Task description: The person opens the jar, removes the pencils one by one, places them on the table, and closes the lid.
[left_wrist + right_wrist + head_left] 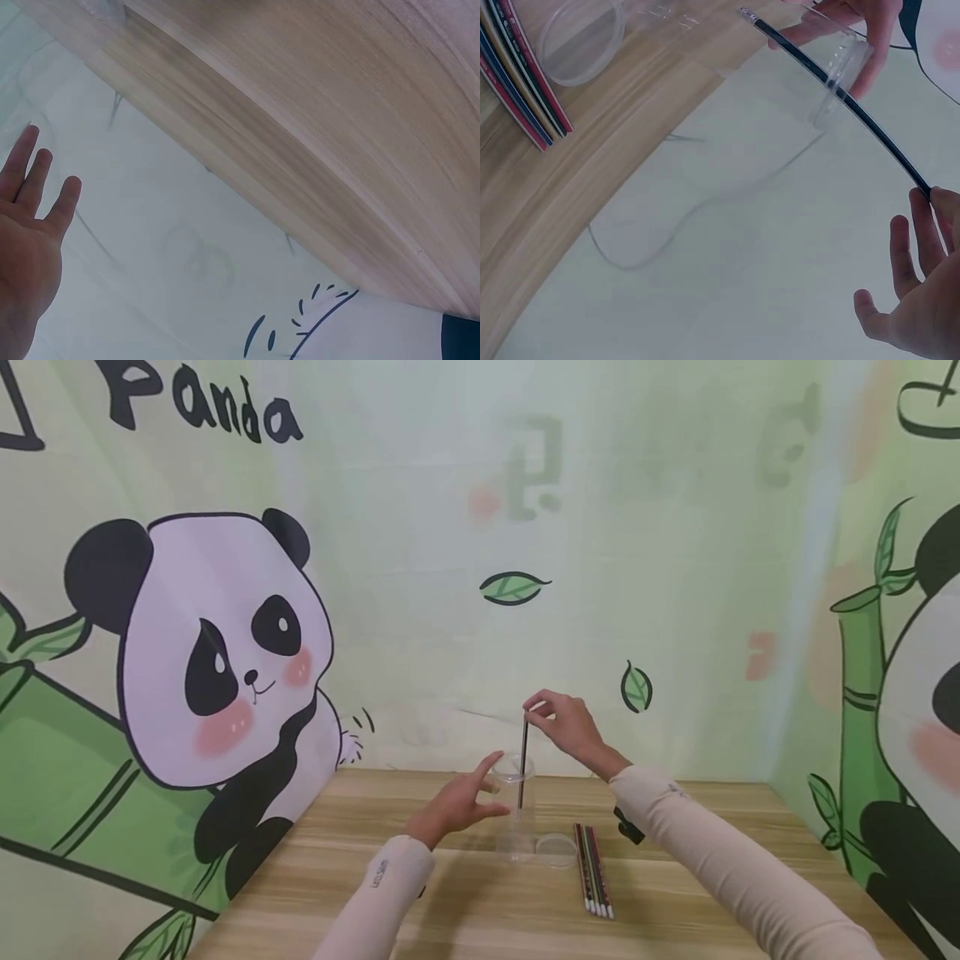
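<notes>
My right hand [567, 723] pinches the top end of a dark pencil [877, 132] between thumb and fingertips. The pencil hangs nearly upright, its white-tipped lower end inside a tall clear plastic jar [515, 839]. The jar stands upright, mouth up, on the table. At the jar's left side is my left hand [456, 802], thumb and index finger spread apart with fingertips right at its rim and wall. In the left wrist view, several fingers [34, 182] of that hand look straight and spread.
Beside the jar's base lies a round clear lid [557, 851]. Several pencils [592, 872] lie side by side to its right, white ends toward me. The wooden table [330, 860] meets a pale green backdrop [420, 610] with pandas, bamboo and leaves printed on it.
</notes>
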{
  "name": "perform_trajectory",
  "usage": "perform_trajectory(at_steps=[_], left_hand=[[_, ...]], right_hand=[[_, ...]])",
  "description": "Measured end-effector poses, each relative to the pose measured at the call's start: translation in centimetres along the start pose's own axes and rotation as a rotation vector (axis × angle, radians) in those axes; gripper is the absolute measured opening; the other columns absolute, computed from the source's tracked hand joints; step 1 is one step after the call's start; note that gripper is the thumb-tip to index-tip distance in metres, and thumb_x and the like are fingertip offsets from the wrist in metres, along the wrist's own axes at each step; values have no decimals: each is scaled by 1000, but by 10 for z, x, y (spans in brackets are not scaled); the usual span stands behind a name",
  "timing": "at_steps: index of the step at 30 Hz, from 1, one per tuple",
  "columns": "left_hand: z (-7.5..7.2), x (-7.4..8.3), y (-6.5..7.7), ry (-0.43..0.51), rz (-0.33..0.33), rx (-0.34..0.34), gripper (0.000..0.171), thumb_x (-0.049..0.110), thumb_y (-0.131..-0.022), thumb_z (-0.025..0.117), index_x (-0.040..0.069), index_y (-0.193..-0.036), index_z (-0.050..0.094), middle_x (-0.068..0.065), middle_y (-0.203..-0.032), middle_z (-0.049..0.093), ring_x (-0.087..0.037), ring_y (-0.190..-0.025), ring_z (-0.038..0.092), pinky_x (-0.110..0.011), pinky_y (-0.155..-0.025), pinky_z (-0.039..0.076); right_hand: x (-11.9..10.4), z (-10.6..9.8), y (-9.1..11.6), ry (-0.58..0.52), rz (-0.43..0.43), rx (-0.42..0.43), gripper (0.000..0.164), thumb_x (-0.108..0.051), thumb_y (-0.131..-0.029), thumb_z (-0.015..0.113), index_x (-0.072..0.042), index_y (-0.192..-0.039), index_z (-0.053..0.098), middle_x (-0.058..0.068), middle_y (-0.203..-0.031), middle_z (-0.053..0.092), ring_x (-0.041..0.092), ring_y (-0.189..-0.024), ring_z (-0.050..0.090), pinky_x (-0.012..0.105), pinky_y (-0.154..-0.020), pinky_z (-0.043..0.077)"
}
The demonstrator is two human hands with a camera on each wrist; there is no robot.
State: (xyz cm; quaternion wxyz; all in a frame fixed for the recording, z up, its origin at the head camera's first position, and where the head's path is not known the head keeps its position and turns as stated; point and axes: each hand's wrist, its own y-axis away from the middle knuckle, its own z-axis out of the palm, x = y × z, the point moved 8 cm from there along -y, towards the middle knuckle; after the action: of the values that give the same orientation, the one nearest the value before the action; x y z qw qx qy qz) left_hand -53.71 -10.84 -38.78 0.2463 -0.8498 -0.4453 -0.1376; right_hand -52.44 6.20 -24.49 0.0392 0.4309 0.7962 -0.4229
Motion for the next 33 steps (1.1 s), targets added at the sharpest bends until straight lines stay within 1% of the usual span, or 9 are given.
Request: perform_trajectory(at_steps=[6, 11, 16, 19, 27, 33], left_hand=[[2, 0, -2, -13, -8, 0, 94, 41, -94, 78, 30, -165, 18, -14, -131, 71, -35, -121, 67, -56, -111, 45], [1, 1, -1, 0, -5, -3, 94, 40, -94, 78, 29, -165, 18, -15, -132, 70, -36, -123, 66, -58, -110, 44], [-1, 3, 0, -9, 23, 3, 93, 39, -95, 77, 25, -165, 18, -17, -130, 71, -38, -124, 65, -59, -110, 44], [-1, 2, 0, -15, 30, 6, 93, 38, -95, 77, 26, -165, 18, -17, -130, 70, -39, -124, 64, -59, -111, 43], [0, 3, 2, 2, 18, -8, 94, 38, -94, 78, 24, -165, 19, -18, -131, 70, -41, -125, 63, -61, -111, 43], [3, 2, 2, -5, 14, -14, 94, 38, -94, 78, 26, -165, 18, -17, -131, 70, -39, -124, 65, -60, -110, 44]], right_hand=[[2, -16, -4, -21, 8, 28, 17, -14, -98, 74, -4, -113, 73, 14, -103, 79, 32, -95, 75, 50, -85, 59], [5, -28, -8, -32, 16, 59, 17, -13, -98, 73, -4, -113, 73, 14, -104, 79, 31, -97, 75, 50, -86, 59], [4, -38, -12, -30, 30, 81, 18, -15, -99, 73, -5, -114, 73, 13, -105, 79, 31, -98, 75, 48, -84, 58], [2, -46, -14, -27, 26, 100, 18, -15, -99, 73, -6, -114, 74, 12, -105, 79, 30, -98, 75, 47, -84, 57], [0, -68, -15, -23, 22, 146, 16, -14, -98, 74, -5, -112, 74, 13, -103, 79, 31, -96, 75, 43, -79, 54], [9, -77, -13, -11, 35, 160, 17, -16, -98, 74, -6, -112, 74, 12, -103, 79, 29, -95, 76, 39, -77, 52]])
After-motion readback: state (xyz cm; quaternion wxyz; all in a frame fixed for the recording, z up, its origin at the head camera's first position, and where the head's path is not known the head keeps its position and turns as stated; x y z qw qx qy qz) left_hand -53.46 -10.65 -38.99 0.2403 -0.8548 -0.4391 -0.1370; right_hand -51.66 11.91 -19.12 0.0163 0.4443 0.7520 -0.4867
